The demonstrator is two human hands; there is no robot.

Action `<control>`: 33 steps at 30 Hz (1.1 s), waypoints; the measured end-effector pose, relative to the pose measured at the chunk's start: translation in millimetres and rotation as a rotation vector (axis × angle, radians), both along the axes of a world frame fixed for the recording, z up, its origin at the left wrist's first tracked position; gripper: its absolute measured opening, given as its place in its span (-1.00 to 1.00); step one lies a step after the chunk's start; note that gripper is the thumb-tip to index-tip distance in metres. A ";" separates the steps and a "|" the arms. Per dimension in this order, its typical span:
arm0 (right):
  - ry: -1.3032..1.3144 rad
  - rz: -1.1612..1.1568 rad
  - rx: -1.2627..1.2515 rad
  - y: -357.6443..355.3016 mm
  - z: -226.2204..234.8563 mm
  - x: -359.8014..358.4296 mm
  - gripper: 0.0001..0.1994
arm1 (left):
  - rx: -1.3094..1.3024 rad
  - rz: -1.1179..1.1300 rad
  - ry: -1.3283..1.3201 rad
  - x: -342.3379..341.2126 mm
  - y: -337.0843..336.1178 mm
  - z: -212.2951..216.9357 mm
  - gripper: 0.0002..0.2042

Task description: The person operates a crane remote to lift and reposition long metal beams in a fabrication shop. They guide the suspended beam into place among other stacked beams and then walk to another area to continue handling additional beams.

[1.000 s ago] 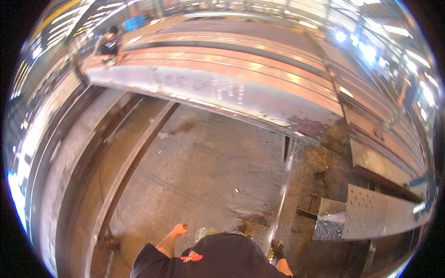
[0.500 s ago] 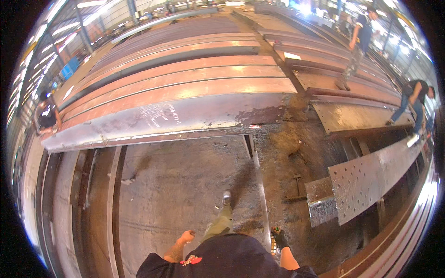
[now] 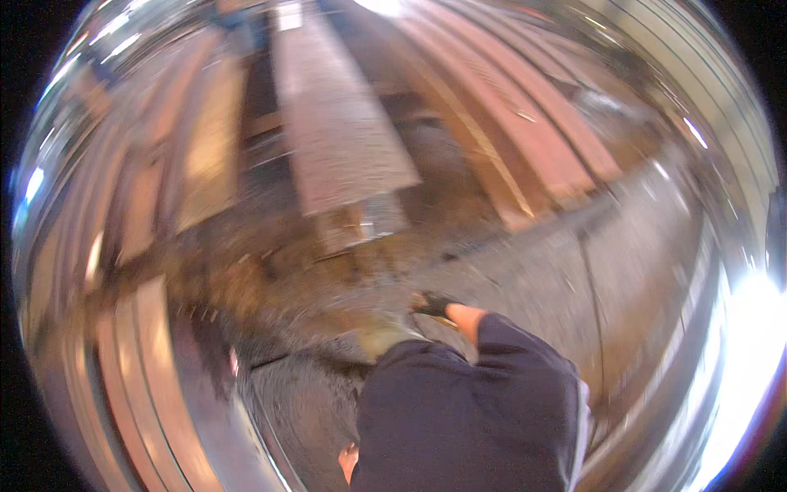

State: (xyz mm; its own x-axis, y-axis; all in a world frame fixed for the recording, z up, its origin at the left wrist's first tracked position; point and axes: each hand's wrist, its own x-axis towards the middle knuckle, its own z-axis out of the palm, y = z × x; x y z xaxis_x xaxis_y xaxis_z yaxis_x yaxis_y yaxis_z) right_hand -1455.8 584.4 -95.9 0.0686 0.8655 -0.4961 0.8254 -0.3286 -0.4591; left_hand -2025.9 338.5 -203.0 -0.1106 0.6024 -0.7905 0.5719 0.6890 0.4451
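Observation:
My right hand [image 3: 432, 304], in a dark glove, reaches out ahead of my body over the dark floor. Its fingers look curled, and a sliver of something yellow shows beside it, too smeared to name. My left hand [image 3: 350, 457] hangs low at my left side, bare and partly hidden by my dark shirt; its fingers cannot be made out. Neither hand touches a steel piece. Beyond the right hand, a wide steel plate [image 3: 344, 123] runs away from me, with a short steel end piece [image 3: 361, 223] at its near end.
Long reddish steel beams [image 3: 525, 123] lie at the far right, with more beams [image 3: 147, 361] at the near left. A yellowish plate [image 3: 209, 156] lies left of the wide plate. Grey sheet flooring [image 3: 533, 287] stretches to my right. Motion blurs the whole view.
My view has swung to the right, so the wide plate now lies ahead and the long beams have shifted left. My right arm is stretched farther forward; my left hand is lower in view.

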 end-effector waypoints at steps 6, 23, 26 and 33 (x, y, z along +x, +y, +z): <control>-0.052 -0.416 -0.095 -89.0 27.5 -12.7 -0.29 | 0.017 -0.206 -0.093 -19.6 171.7 6.0 -0.59; -0.240 -0.879 -0.203 -189.2 101.4 -92.1 -0.47 | 0.061 -0.206 -0.329 -26.4 249.9 -2.0 -0.64; -0.230 -0.731 -0.138 -142.7 98.6 -88.6 -0.47 | 0.076 -0.084 -0.361 -38.5 232.0 -1.0 -0.65; -0.197 -0.288 0.027 -6.2 77.9 -109.6 -0.49 | 0.149 0.334 -0.462 -67.4 153.8 -1.6 -0.67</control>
State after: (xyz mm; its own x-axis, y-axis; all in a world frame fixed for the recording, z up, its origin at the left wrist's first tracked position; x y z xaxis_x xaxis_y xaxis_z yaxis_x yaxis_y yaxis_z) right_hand -1565.3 578.2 -18.0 0.4044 0.8091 -0.4264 0.7740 -0.5511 -0.3117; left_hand -2093.2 492.3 -204.6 0.0219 0.7027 -0.7112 0.0583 0.7092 0.7026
